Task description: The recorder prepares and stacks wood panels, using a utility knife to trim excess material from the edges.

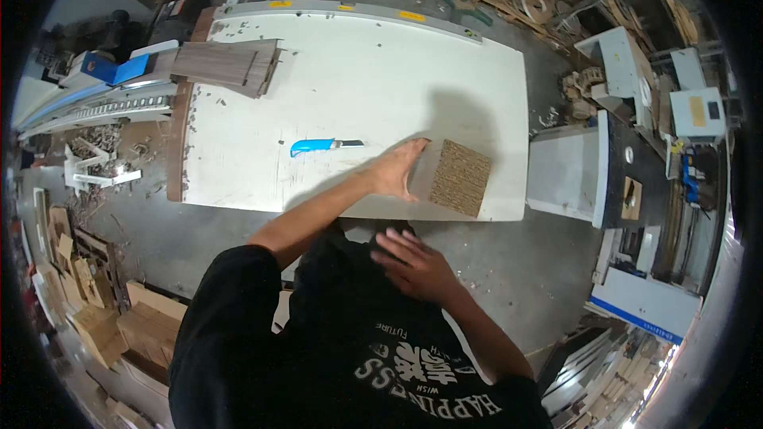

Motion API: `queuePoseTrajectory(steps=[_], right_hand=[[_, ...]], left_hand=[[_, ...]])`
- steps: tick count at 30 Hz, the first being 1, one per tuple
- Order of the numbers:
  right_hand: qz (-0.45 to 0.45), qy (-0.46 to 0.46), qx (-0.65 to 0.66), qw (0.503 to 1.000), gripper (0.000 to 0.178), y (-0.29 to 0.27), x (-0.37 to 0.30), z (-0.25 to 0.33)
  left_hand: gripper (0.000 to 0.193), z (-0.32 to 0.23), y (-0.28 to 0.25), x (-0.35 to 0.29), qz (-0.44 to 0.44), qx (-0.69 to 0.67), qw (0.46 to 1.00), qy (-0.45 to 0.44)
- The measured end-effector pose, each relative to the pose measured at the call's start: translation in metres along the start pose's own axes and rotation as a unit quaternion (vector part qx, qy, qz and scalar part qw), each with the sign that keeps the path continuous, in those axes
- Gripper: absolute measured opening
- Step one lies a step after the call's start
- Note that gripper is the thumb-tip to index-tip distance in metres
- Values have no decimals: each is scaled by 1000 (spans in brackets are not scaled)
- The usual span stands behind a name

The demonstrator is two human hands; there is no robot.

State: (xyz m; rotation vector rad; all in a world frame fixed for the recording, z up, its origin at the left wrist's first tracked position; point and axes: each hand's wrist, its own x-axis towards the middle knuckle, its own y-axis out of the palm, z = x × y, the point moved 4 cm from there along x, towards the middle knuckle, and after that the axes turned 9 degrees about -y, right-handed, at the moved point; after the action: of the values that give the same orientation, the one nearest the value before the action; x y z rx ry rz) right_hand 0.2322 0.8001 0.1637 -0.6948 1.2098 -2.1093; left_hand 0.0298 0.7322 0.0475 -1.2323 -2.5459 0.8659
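Near the table's right front stands a tall block [461,178] with a brown speckled chipboard top and a pale side. It looks like a stack of chipboard pieces, though I cannot tell how many. My left hand [395,171] grips its left side, fingers at the far corner and thumb at the near one. Away from the table, my right hand [415,266] hovers in front of my body with fingers apart, slightly blurred and holding nothing. A blue utility knife [314,146] lies left of my left hand, blade out and pointing right.
The white table [342,87] carries thin brown strips [226,63] at its far left and a long metal level [342,8] along the far edge. Dark chips dot its left side. A grey cabinet piece [566,179] stands to the right; wood scraps [99,326] lie lower left.
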Motion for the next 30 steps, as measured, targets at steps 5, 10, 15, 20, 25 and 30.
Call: queuePoseTrajectory(steps=[5,10,15,20,25,30], right_hand=[[-228,340,143,901,62,49,-110,-97],[-188,195,101,957,66,69,-143,-210],[-188,66,201,959,51,79,-121,-249],[63,96,337,934,65,64,-114,-276],[108,191,575,788,83,35,-26,-239],[275,74,536,795,92,53,109,-110]], left_hand=[[142,19,14,5,-12,-7,1000,24],[133,8,21,7,-76,-44,991,100],[140,1,17,1,-40,-115,992,15],[134,-6,40,-25,-167,-188,968,-28],[127,-20,62,-129,-325,-358,862,-150],[104,-30,84,-263,-517,-550,645,-120]])
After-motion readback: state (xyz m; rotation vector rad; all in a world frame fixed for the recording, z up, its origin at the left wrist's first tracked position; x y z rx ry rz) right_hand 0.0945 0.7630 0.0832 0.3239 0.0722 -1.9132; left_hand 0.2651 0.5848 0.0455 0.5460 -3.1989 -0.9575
